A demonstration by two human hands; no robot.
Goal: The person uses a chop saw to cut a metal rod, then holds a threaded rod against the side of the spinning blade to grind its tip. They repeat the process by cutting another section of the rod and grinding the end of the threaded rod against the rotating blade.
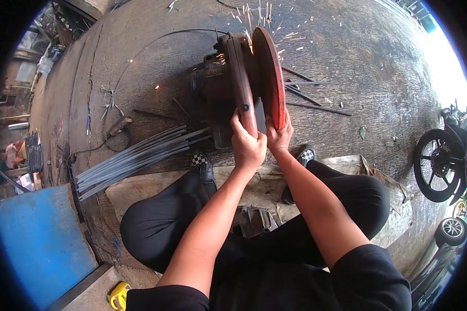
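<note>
The saw sits just beyond your left fingers, which clamp its handle, seemingly for leverage, while your right fingers meet the guard, their grip too hidden to tell.

Partly hidden, partly cropped
Right hand: fingers partly behind round, red-edged metal guard. Black spoked-wheel motorcycle: cut off, right edge.

Sparks fly from a cut-off saw, left hand gripping its handle, right hand at the red guard.
</note>
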